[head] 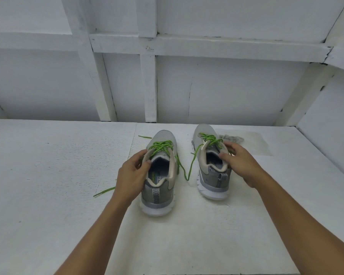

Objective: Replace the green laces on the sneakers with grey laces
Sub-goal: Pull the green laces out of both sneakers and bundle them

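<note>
Pinching left sneaker [157, 195] collar in left hand [131, 175] grip, right sneaker [213, 183] collar in right hand [240, 163] grip. Better: steady one, unpick green laces [162, 145] top-down.

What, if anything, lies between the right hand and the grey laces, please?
Nothing visible does. The grey laces lie on the table just beyond the right hand, which grips the collar of the right sneaker.
</note>
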A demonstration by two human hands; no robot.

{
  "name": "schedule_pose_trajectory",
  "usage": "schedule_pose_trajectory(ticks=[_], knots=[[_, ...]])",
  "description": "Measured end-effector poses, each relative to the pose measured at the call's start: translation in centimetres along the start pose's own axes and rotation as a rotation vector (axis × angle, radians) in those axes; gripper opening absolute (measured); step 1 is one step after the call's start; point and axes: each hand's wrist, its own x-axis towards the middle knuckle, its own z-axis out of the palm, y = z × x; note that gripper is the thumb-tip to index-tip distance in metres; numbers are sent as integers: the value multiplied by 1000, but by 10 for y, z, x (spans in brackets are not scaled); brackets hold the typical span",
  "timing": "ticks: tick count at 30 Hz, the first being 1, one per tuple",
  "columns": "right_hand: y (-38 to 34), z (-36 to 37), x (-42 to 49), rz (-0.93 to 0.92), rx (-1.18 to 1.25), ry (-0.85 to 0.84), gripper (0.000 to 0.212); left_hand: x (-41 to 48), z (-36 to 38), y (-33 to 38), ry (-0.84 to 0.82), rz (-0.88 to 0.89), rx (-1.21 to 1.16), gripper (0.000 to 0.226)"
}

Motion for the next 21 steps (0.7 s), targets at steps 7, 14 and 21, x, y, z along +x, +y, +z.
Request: schedule_pose_trajectory(ticks=[7, 14, 21], knots=[[-63, 17, -21, -347, -231, 246, 37, -1, -9, 16, 265, 40, 103, 16], [-88, 96, -31, -724, -460, -70, 15, 0, -4, 16, 248, -4, 167, 22], [-97, 135, -27, -672, -617, -190, 12, -1, -3, 9, 262, 25, 198, 24]])
